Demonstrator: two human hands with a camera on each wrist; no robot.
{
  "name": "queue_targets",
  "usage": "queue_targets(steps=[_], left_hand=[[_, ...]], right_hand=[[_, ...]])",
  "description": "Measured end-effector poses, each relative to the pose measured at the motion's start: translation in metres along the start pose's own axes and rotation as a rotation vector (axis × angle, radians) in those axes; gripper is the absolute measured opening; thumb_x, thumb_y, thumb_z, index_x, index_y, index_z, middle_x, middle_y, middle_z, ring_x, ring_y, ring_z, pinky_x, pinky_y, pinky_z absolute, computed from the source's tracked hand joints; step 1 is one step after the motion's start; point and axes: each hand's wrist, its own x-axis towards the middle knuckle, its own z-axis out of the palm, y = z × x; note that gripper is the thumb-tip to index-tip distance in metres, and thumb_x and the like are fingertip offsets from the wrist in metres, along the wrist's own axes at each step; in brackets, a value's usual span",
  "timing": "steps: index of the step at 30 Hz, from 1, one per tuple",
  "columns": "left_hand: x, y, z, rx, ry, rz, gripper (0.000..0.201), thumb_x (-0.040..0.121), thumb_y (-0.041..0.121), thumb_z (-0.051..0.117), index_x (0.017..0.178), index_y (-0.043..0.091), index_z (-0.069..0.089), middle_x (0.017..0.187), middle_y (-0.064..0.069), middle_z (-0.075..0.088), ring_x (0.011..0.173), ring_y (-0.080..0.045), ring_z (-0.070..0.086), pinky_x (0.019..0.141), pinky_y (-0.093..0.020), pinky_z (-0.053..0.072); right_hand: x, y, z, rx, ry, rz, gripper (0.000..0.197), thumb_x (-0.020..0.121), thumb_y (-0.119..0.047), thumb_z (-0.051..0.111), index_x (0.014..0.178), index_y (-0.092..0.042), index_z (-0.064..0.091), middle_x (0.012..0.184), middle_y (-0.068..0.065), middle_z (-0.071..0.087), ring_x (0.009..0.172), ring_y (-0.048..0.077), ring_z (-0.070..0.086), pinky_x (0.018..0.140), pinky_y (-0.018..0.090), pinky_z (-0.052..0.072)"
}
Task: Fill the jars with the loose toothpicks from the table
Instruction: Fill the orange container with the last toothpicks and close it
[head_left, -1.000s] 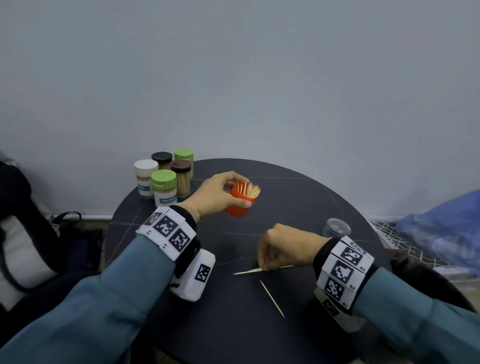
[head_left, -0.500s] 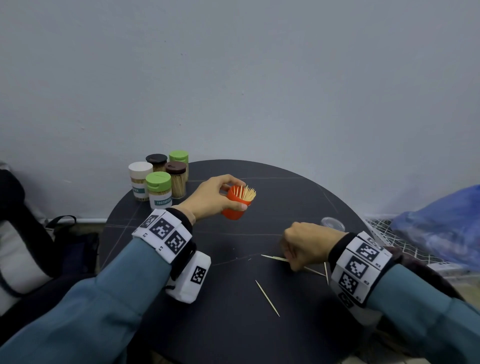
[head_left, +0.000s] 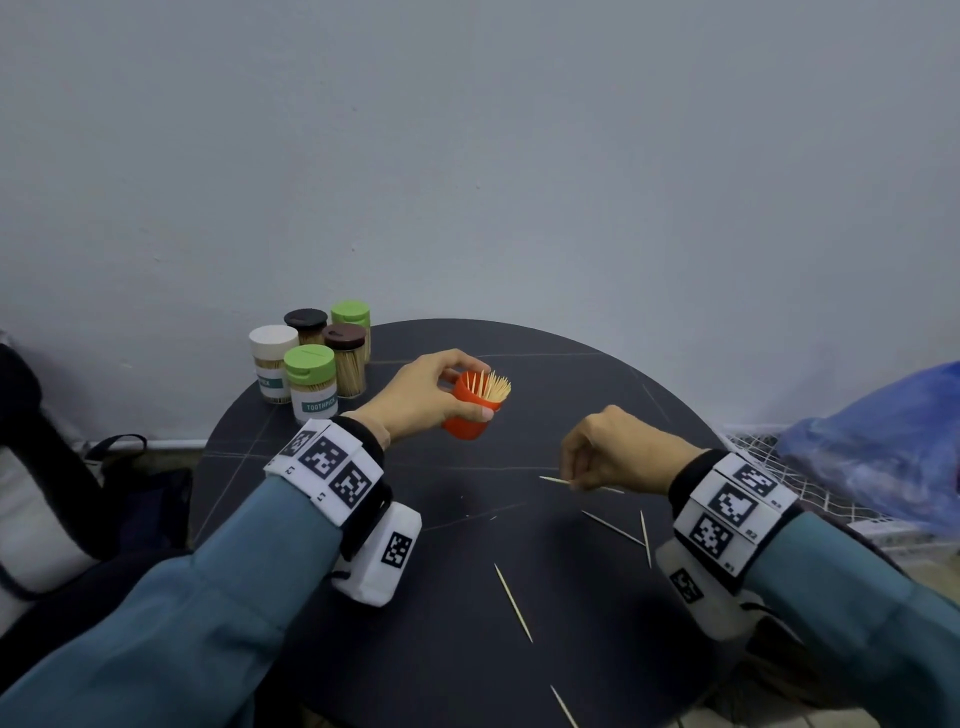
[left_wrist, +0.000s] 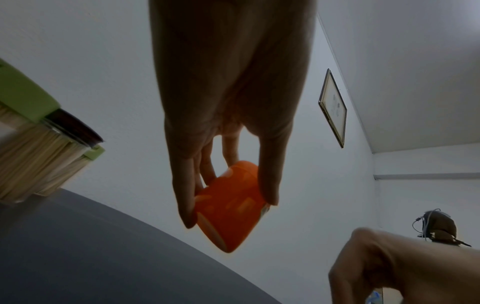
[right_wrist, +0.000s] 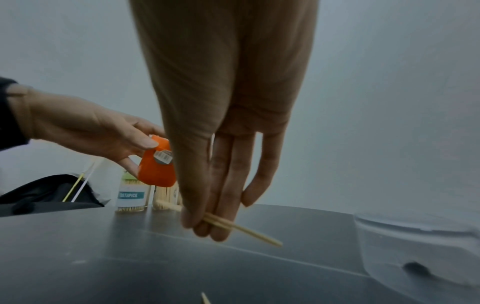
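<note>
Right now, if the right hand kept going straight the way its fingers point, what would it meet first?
The right hand points down, pinching toothpicks just above the black table. Straight on, its fingertips would likely meet bare tabletop first; the gap is hard to judge.

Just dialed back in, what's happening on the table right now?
A person is collecting loose toothpicks. The left hand holds an open orange jar tilted above the round dark table, with toothpicks sticking out of its mouth. The right hand pinches a couple of toothpicks just above the tabletop. Several more loose toothpicks lie near the front. Five capped jars stand at the back left.
</note>
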Motion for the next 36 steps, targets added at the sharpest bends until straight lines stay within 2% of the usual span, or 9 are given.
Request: queue_targets(steps=[6,10,12,17,20,24,28,32,36], left_hand=[[0.001,-0.001,0.001,-0.01,0.003,0.004,0.052,0.078,0.019,0.075,0.124,0.026,0.052,0.128,-0.001,0.048,0.116,-0.02,0.049,0.087,-0.036,0.05],[0.001,-0.002,0.0,-0.013,-0.004,0.004,0.051,0.078,0.019,0.075,0.123,0.027,0.052,0.127,-0.001,0.048,0.115,-0.02,0.049,0.085,-0.035,0.051],[0.001,-0.002,0.0,-0.025,-0.014,-0.001,0.048,0.078,0.019,0.075,0.12,0.029,0.053,0.128,-0.001,0.048,0.116,-0.021,0.048,0.086,-0.036,0.051],[0.001,-0.001,0.002,-0.024,-0.056,0.001,0.052,0.078,0.02,0.075,0.123,0.027,0.052,0.127,-0.001,0.048,0.116,-0.021,0.049,0.08,-0.031,0.052],[0.0,0.0,0.003,-0.028,-0.086,0.011,0.053,0.077,0.021,0.076,0.124,0.029,0.052,0.126,0.0,0.049,0.115,-0.019,0.05,0.077,-0.028,0.052],[-0.001,0.001,0.004,-0.044,-0.094,0.024,0.054,0.075,0.021,0.078,0.122,0.029,0.052,0.124,-0.001,0.053,0.114,-0.018,0.053,0.082,-0.033,0.054],[-0.001,0.002,0.005,-0.07,-0.096,0.032,0.051,0.073,0.02,0.079,0.114,0.033,0.054,0.121,-0.004,0.055,0.111,-0.019,0.056,0.078,-0.031,0.054],[-0.001,0.0,0.005,-0.072,-0.105,0.034,0.05,0.072,0.02,0.08,0.11,0.037,0.053,0.121,-0.004,0.055,0.111,-0.019,0.056,0.081,-0.033,0.054],[-0.001,-0.001,0.005,-0.07,-0.113,0.031,0.052,0.073,0.021,0.079,0.116,0.032,0.052,0.122,-0.004,0.055,0.112,-0.019,0.056,0.082,-0.034,0.054]], right_hand=[[0.004,-0.007,-0.004,0.049,0.244,-0.033,0.01,0.083,-0.011,0.068,0.093,-0.011,0.066,0.08,-0.002,0.068,0.066,0.004,0.056,0.063,0.007,0.041],[0.011,-0.007,-0.007,0.166,0.519,-0.035,0.008,0.082,-0.01,0.069,0.086,-0.016,0.065,0.075,-0.006,0.065,0.069,0.009,0.062,0.073,0.024,0.052],[0.012,-0.01,-0.011,0.345,0.652,-0.046,0.013,0.081,-0.006,0.069,0.085,-0.016,0.061,0.078,0.001,0.067,0.072,0.014,0.066,0.071,0.019,0.052],[0.014,-0.028,-0.025,0.624,0.839,-0.13,0.027,0.082,-0.005,0.068,0.099,-0.017,0.051,0.073,-0.001,0.066,0.065,0.001,0.065,0.063,0.006,0.046],[0.019,-0.037,-0.027,0.648,0.86,-0.154,0.027,0.083,-0.005,0.067,0.098,-0.018,0.049,0.073,-0.004,0.064,0.064,0.0,0.066,0.062,0.007,0.048],[0.029,-0.041,-0.018,0.58,0.786,-0.14,0.015,0.083,-0.009,0.069,0.092,-0.016,0.059,0.081,0.001,0.067,0.074,0.007,0.068,0.069,0.015,0.054],[0.034,-0.04,-0.011,0.419,0.726,-0.133,0.005,0.082,-0.015,0.07,0.088,-0.016,0.069,0.082,-0.008,0.069,0.08,0.003,0.066,0.077,0.019,0.054],[0.032,-0.04,-0.012,0.333,0.697,-0.114,0.004,0.082,-0.02,0.07,0.085,-0.02,0.072,0.081,-0.009,0.069,0.076,-0.004,0.06,0.069,0.004,0.042],[0.032,-0.042,-0.016,0.307,0.661,-0.107,0.003,0.082,-0.021,0.071,0.084,-0.019,0.072,0.076,-0.01,0.066,0.069,-0.007,0.056,0.061,0.002,0.039]])
